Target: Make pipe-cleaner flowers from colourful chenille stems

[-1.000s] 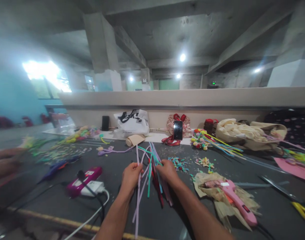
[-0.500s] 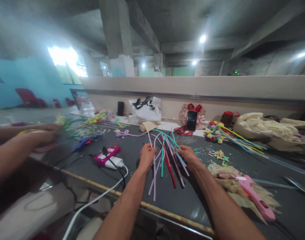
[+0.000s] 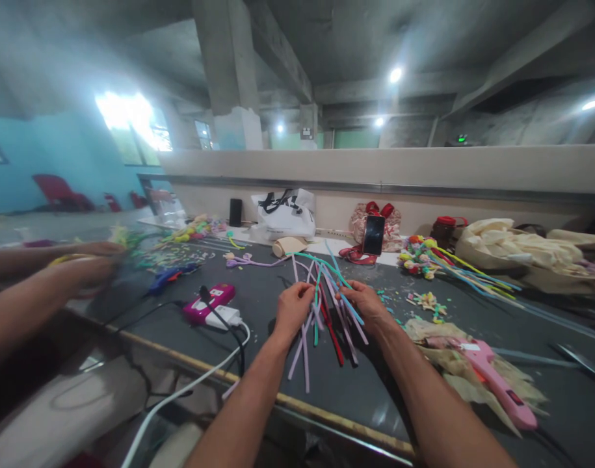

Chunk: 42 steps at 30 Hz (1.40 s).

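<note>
Moved: both hands closer together since half a second ago.
Left hand [image 3: 293,308]: clenched on pipe cleaners [image 3: 326,305] (fingers hidden underneath).
Right hand [image 3: 368,305]: gripping the same bundle above the desk [image 3: 258,338].
Co-worker's hands [image 3: 90,263]: blurred.

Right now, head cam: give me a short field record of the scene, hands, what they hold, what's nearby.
left hand: closed on the bundle of coloured strips
right hand: closed on the same bundle, from the other side
strips: lilac, teal, red, blue; fanned above and below the hands
surface: dark table
right of hands: pink glue gun on crumpled paper
left of hands: pink power strip with white plug
other person: arms at far left, blurred
</note>
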Tool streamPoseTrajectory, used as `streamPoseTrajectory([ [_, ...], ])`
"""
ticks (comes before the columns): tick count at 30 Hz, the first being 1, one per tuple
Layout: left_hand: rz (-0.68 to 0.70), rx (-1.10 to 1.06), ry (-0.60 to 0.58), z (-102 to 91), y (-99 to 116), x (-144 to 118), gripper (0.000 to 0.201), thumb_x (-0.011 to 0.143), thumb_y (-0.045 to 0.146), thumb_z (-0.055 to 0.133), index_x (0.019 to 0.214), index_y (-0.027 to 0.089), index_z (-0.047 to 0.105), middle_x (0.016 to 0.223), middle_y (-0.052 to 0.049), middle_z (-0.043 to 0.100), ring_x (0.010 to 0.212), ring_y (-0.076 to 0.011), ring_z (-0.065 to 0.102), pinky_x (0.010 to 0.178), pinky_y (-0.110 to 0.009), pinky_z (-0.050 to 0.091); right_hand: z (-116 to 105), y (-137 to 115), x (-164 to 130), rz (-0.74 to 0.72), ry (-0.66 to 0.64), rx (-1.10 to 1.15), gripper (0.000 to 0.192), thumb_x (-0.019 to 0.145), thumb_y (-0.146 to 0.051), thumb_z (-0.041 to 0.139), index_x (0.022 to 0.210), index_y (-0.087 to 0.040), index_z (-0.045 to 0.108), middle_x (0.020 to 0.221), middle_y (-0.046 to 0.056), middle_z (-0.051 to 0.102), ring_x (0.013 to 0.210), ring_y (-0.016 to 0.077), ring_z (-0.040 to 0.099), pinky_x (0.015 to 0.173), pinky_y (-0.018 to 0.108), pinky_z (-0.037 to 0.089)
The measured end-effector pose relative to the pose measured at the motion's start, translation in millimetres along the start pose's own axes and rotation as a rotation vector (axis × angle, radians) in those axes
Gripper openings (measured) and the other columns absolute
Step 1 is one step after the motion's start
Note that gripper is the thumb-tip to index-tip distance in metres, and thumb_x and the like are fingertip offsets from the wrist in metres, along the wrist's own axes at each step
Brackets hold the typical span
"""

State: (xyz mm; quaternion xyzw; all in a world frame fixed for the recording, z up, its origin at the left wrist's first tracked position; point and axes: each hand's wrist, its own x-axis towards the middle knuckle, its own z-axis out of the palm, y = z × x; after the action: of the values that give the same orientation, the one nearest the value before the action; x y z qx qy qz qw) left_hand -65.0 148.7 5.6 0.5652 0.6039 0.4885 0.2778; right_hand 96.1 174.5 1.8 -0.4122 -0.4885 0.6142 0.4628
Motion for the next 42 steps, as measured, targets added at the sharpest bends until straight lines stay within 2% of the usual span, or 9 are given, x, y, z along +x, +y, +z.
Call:
streamPoseTrajectory([
  [5,-0.098,-0.269,-0.296,6.8,5,1,0.031,0.082,0.040,0.040,0.084,0.013,0.054,0.063,0.003,0.054,0.042,-0.0039,0.043,0.039,-0.018,0.037,11,-3,-8,-0.050,-0.070,0.030,0.014,0.072,-0.024,0.059,0.082,-0.014,0.055,0.059,-0.005,0.058,0.044,0.0062,0.051,0.044,0.020,0.041],
  [8,-0.163,-0.383,-0.427,7.6,4,3,0.025,0.082,0.036,0.043,0.083,0.012,0.054,0.066,0.003,0.054,0.045,-0.0043,0.045,0.040,-0.018,0.039,16,-1,-11,-0.063,-0.094,0.010,0.021,0.062,-0.029,0.065,0.076,-0.016,0.056,0.054,-0.005,0.058,0.043,0.0076,0.051,0.042,0.019,0.038],
  [12,-0.239,-0.482,-0.484,7.1,-2,5,0.021,0.081,0.031,0.046,0.090,0.013,0.053,0.074,0.001,0.056,0.053,-0.0065,0.051,0.046,-0.021,0.044,21,-1,-14,-0.089,-0.095,-0.083,0.022,0.058,-0.031,0.066,0.073,-0.016,0.058,0.051,-0.006,0.055,0.038,0.0053,0.045,0.037,0.017,0.032],
  [16,-0.279,-0.545,-0.487,4.9,-4,4,0.021,0.081,0.030,0.046,0.090,0.013,0.053,0.074,0.001,0.056,0.053,-0.0065,0.051,0.046,-0.021,0.044,27,-2,-17,-0.132,-0.068,-0.222,0.021,0.061,-0.033,0.061,0.073,-0.015,0.058,0.049,-0.007,0.051,0.034,0.0039,0.038,0.035,0.017,0.028],
  [23,-0.309,-0.580,-0.460,0.5,2,-3,0.022,0.081,0.032,0.045,0.090,0.013,0.053,0.074,0.001,0.056,0.053,-0.0065,0.050,0.046,-0.021,0.043,38,5,-18,-0.286,0.091,-0.596,0.015,0.067,-0.020,0.047,0.074,-0.015,0.060,0.066,0.001,0.062,0.063,0.0146,0.054,0.055,0.022,0.038],
  [27,-0.357,-0.495,-0.387,2.6,-1,0,0.024,0.081,0.033,0.045,0.094,0.014,0.053,0.081,-0.001,0.057,0.060,-0.0089,0.054,0.052,-0.024,0.046,40,-1,-24,-0.336,0.065,-0.847,0.013,0.068,-0.022,0.053,0.075,-0.018,0.063,0.067,0.000,0.063,0.067,0.0153,0.055,0.059,0.023,0.036],
  [32,-0.375,-0.371,-0.249,-0.2,-3,2,0.025,0.081,0.033,0.046,0.096,0.014,0.053,0.087,-0.003,0.058,0.067,-0.0111,0.056,0.058,-0.028,0.048,12,-20,-18,-0.229,0.118,-1.080,0.030,0.082,-0.037,0.043,0.073,-0.014,0.059,0.063,-0.002,0.060,0.054,0.0100,0.055,0.054,0.025,0.042],
  [35,-0.359,-0.315,-0.199,-3.4,-2,1,0.026,0.081,0.034,0.045,0.096,0.014,0.052,0.088,-0.003,0.058,0.069,-0.0117,0.056,0.059,-0.029,0.048,-5,-22,-12,-0.114,0.197,-1.243,0.029,0.082,-0.037,0.045,0.072,-0.014,0.058,0.070,-0.001,0.061,0.064,0.0119,0.057,0.063,0.030,0.044],
  [42,-0.323,-0.199,-0.192,-1.8,0,-2,0.026,0.081,0.033,0.046,0.096,0.014,0.053,0.090,-0.003,0.058,0.071,-0.0124,0.057,0.061,-0.030,0.048,7,-1,-12,0.014,0.195,-1.409,0.021,0.080,-0.033,0.051,0.085,-0.014,0.058,0.088,0.003,0.061,0.083,0.0163,0.056,0.075,0.037,0.043],
])
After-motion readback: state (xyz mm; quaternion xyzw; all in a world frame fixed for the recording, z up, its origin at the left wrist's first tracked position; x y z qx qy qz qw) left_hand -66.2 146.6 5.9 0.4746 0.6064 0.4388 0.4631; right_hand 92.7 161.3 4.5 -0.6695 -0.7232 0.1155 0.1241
